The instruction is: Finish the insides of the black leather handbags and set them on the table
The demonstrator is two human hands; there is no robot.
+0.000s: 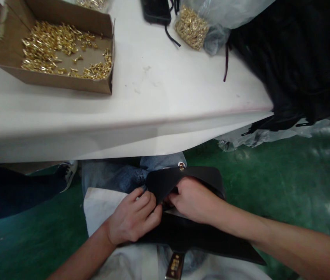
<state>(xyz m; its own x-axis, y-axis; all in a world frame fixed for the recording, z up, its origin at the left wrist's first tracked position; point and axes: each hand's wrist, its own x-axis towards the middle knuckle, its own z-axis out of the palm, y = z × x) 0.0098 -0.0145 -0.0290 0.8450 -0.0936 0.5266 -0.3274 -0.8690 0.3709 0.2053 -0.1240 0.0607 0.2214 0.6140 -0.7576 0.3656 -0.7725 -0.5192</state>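
Note:
A black handbag (200, 237) with its flap spread out lies across my lap. Gold-coloured hardware shows on it: a small clasp piece (181, 166) at the far edge and a metal plate (175, 265) at the near edge. My left hand (137, 216) has its fingers curled round the bag's left side. Inside the bag's opening is my right hand (190, 198), its fingertips hidden by the black panel, so what they hold does not show.
On the white-covered table (159, 97) stands a cardboard box (65, 83) of small gold metal pieces. A plastic bag of similar pieces (192, 27) and a black device (156, 11) lie farther back. Black material (299, 58) hangs at the right. Another person's shoe (70, 175) shows at left.

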